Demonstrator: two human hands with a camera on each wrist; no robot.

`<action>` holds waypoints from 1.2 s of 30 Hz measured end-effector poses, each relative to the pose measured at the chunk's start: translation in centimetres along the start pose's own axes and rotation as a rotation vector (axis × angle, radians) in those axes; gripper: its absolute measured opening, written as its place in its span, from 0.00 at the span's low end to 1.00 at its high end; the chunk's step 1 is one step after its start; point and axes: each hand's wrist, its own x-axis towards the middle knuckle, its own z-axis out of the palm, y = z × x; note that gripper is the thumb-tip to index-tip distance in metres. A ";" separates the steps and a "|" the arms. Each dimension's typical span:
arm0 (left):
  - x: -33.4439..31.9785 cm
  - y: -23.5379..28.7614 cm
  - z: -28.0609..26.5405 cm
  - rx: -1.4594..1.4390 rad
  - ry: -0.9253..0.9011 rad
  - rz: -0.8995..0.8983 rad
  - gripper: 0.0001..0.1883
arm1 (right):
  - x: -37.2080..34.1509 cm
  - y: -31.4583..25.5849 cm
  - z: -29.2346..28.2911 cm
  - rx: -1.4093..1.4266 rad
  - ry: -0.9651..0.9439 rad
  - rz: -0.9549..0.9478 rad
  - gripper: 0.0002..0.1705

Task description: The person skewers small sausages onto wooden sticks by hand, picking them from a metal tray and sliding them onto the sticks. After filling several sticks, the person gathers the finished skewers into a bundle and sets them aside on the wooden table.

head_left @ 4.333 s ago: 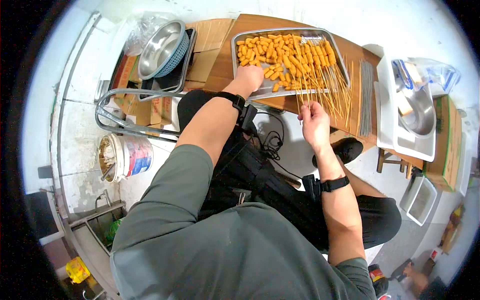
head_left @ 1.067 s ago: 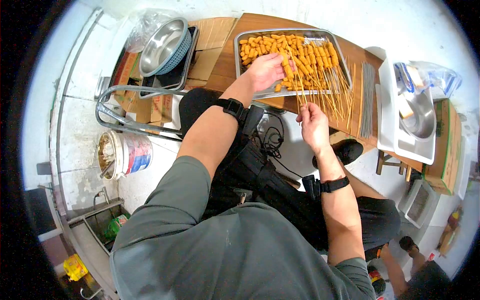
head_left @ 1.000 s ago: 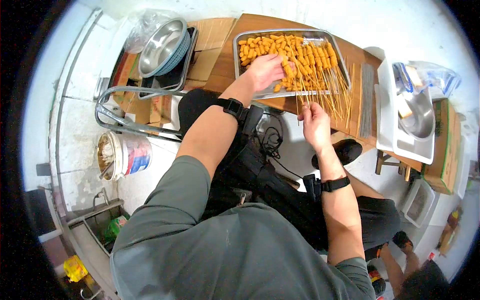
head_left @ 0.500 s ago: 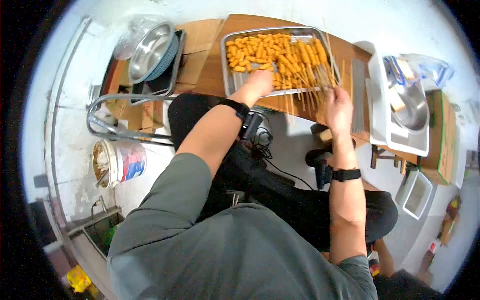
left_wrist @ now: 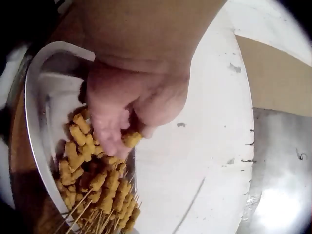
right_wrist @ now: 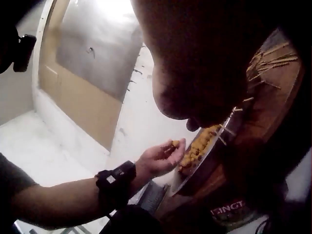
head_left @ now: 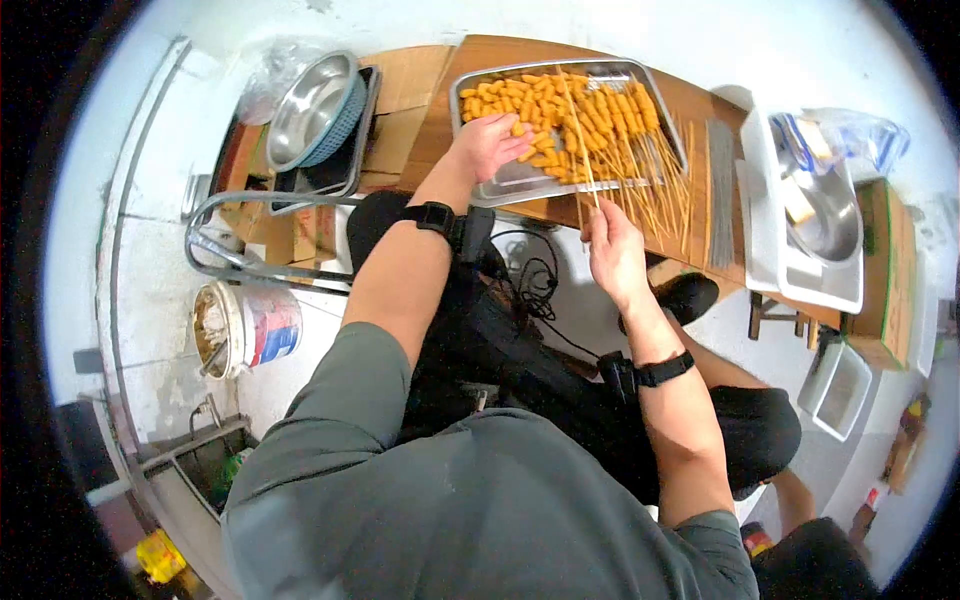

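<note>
My left hand (head_left: 490, 145) is over the near left part of the steel tray (head_left: 480, 188). It pinches a short orange-yellow food piece (left_wrist: 131, 139) between thumb and fingers. Loose pieces (head_left: 490, 98) of the same food lie heaped in the tray's left half. My right hand (head_left: 615, 250) is just off the tray's near rim, gripping a thin wooden skewer (head_left: 578, 130) by its lower end. The skewer slants up across the tray and looks bare along its length. Loaded skewers (head_left: 637, 115) lie side by side in the tray's right part, sticks toward me.
Bare wooden sticks (head_left: 690, 190) and a grey bundle of thin rods (head_left: 719, 195) lie right of the tray on the wooden table (head_left: 425, 150). A white tub (head_left: 757, 225) with a steel bowl stands at the right end. Left are a steel bowl (head_left: 305, 105) and a bucket (head_left: 240, 330).
The left hand threaded pieces onto a skewer earlier, then went back to the loose pieces and lifted one. My right hand moved to the tray's right side, then returned holding a bare skewer.
</note>
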 end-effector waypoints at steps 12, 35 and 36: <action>-0.2 2.1 -0.4 -0.373 -0.089 0.259 0.08 | -1.3 0.9 1.1 -0.123 -0.167 0.017 0.16; 0.3 2.6 -0.2 -0.296 -0.097 0.236 0.12 | -1.0 1.2 0.9 -0.136 -0.180 0.038 0.17; 0.2 2.7 -0.1 -0.291 -0.090 0.237 0.13 | -1.0 1.3 0.9 -0.135 -0.180 0.038 0.17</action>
